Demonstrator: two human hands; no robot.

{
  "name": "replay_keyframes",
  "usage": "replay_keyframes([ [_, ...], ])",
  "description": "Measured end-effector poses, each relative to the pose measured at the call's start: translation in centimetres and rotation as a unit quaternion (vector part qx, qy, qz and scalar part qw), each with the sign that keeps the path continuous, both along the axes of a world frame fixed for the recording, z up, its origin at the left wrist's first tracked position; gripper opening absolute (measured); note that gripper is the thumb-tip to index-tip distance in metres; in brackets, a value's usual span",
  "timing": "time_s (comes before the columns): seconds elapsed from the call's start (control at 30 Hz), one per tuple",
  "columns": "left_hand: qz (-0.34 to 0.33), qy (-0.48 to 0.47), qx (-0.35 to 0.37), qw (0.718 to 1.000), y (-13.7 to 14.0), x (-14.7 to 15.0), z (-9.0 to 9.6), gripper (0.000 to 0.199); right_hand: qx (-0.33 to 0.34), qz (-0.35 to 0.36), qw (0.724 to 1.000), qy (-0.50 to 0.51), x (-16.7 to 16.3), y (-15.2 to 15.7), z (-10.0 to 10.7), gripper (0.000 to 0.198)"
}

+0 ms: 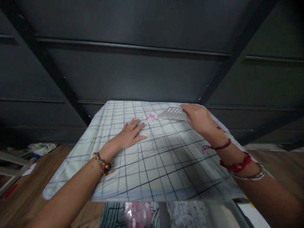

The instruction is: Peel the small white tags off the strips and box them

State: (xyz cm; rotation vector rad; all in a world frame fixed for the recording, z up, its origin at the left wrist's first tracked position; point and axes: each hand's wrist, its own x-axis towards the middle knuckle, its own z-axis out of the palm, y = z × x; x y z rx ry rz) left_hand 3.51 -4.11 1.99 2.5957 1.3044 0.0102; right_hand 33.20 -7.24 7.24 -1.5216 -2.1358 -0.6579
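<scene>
My left hand [131, 133] lies flat with its fingers spread on a white cloth with a dark grid [147, 167]. A ring and a beaded bracelet are on it. In my right hand [198, 118] is a light grey slotted spatula [173, 112], tilted over the cloth. Its far left end meets or nearly meets a small pink-and-white crumpled piece [151, 117], just beyond my left fingertips. I cannot tell what this piece is. My right fingers hide the spatula's near end.
Dark metal panels [140, 76] rise behind the cloth-covered table. Below its front edge are a pink plastic packet [138, 213] and a grey speckled item [187, 215]. A pale frame [14, 164] and a crumpled cloth [42, 148] are on the left.
</scene>
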Motion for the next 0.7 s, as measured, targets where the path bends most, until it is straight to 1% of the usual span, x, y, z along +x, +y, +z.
replay_keyframes([
  [0.17,0.026,0.013,0.016,0.999,0.7,-0.5,-0.5,0.072,0.008,0.018,1.0,0.009,-0.7,3.7,-1.8,0.043],
  [0.33,0.043,0.037,0.003,0.998,0.9,-0.4,-0.7,0.072,0.008,0.037,0.999,0.013,-1.4,5.5,-3.1,0.045],
  [0.47,0.041,0.038,0.008,0.998,1.0,-0.4,-0.9,0.07,0.0,0.044,0.999,0.022,-1.5,6.9,-3.2,0.046],
  [0.57,0.037,0.03,0.014,0.999,1.2,-0.6,-1.1,0.069,-0.011,0.047,0.998,0.029,-1.7,8.5,-2.9,0.044],
  [0.7,0.041,0.038,0.008,0.998,1.3,-0.7,-1.2,0.072,-0.038,0.065,0.997,0.033,-2.3,10.5,-3.0,0.04],
])
